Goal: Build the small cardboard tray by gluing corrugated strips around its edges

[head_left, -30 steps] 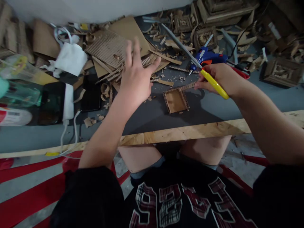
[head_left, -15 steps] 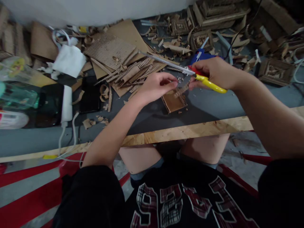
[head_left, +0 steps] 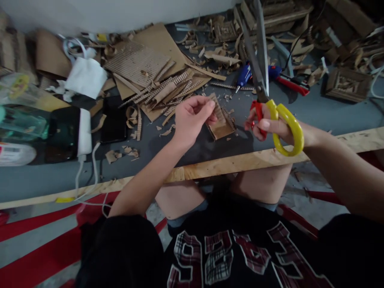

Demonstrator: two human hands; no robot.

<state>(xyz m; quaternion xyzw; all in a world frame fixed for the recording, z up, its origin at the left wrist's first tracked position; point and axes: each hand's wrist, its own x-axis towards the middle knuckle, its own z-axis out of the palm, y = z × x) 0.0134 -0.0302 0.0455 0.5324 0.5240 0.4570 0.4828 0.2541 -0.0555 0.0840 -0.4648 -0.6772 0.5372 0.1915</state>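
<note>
My right hand (head_left: 271,124) is closed around the scissors (head_left: 289,132), which have one yellow and one red handle. Their long blades point up and away, slightly parted. Between the thumb and fingers of my left hand (head_left: 195,118) is a short strip of corrugated cardboard (head_left: 218,110). Just beneath it on the table lies a small shallow cardboard tray (head_left: 223,129) with ribbed edges, partly hidden by the strip and my fingers. A blue glue gun (head_left: 244,76) lies behind the scissor blades, beside a red-handled tool (head_left: 292,85).
Corrugated sheets and strips (head_left: 139,60) are heaped at the back left. A black phone (head_left: 114,122), a white charger with cables (head_left: 85,130) and bottles (head_left: 22,122) occupy the left. A small square cardboard frame (head_left: 346,86) sits at the right. The wooden table edge (head_left: 228,166) runs in front.
My right hand has moved right and toward me, swinging the scissor blades from pointing left to pointing away. The cardboard strip, formerly by my right fingers, is now in my left hand.
</note>
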